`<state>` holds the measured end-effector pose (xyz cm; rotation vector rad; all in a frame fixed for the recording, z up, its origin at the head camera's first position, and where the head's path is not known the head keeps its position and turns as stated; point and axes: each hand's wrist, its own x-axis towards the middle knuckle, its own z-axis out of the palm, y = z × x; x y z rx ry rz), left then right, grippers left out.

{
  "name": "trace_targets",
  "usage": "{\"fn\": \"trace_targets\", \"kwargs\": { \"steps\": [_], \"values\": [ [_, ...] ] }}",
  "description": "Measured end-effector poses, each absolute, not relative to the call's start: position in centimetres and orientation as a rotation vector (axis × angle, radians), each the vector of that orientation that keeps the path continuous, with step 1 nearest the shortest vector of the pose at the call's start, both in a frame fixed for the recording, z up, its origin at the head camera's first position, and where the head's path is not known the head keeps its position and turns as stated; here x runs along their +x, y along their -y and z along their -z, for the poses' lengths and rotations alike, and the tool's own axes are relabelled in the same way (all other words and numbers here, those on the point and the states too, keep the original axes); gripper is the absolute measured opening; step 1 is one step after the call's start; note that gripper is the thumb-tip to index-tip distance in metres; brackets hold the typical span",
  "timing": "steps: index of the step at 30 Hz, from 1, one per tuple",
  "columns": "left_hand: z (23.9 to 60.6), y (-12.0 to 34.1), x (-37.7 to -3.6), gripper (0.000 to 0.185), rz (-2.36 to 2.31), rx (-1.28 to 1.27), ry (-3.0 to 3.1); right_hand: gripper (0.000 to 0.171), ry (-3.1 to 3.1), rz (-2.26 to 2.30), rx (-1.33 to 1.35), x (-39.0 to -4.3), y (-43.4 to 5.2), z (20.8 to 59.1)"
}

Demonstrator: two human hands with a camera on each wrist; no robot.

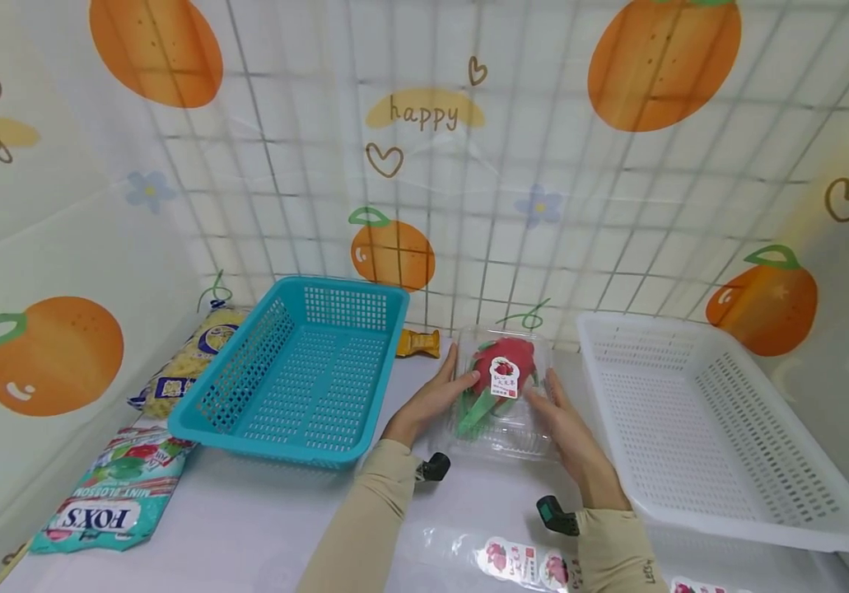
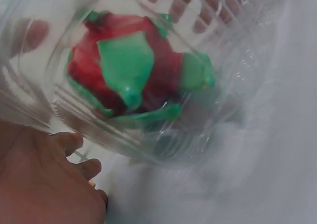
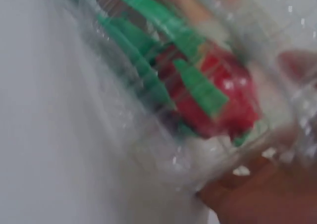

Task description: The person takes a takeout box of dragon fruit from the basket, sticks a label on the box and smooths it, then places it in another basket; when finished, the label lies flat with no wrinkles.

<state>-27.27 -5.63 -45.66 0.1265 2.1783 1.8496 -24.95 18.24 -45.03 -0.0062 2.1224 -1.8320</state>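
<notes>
A clear plastic clamshell box (image 1: pixel 501 441) holds a red dragon fruit (image 1: pixel 519 350) with green scales. A white sticker (image 1: pixel 504 377) printed with dragon fruits is on its lid. My left hand (image 1: pixel 435 399) grips the box's left side, thumb over the lid, and my right hand (image 1: pixel 568 428) grips its right side the same way. In the left wrist view the dragon fruit (image 2: pixel 129 65) shows through the plastic, with left fingers at the wall. The right wrist view is blurred and shows the right hand (image 3: pixel 267 194) against the box's side.
A teal basket (image 1: pixel 380 387) stands left, a white basket (image 1: pixel 609 412) right. Beside the teal basket lie a noodle-like packet (image 1: pixel 187 362) and a FOX'S candy bag (image 1: pixel 123 490); an orange packet (image 1: pixel 420 343) lies behind. A sticker strip (image 1: pixel 520 562) lies in front. A wire grid backs the table.
</notes>
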Motion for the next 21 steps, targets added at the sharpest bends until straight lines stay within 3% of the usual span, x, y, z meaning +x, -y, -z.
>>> {"fn": "trace_targets", "kwargs": {
  "steps": [7,21],
  "values": [
    [45.9,5.3,-27.1,0.083,-1.94,0.106,-2.132,0.081,-2.094,1.946,-0.105,-24.8,-18.3,45.8],
    [45.3,4.4,-27.1,0.074,-2.05,0.025,-2.154,0.072,-2.098,2.074,-0.025,-24.1,-17.6,45.4]
  ]
}}
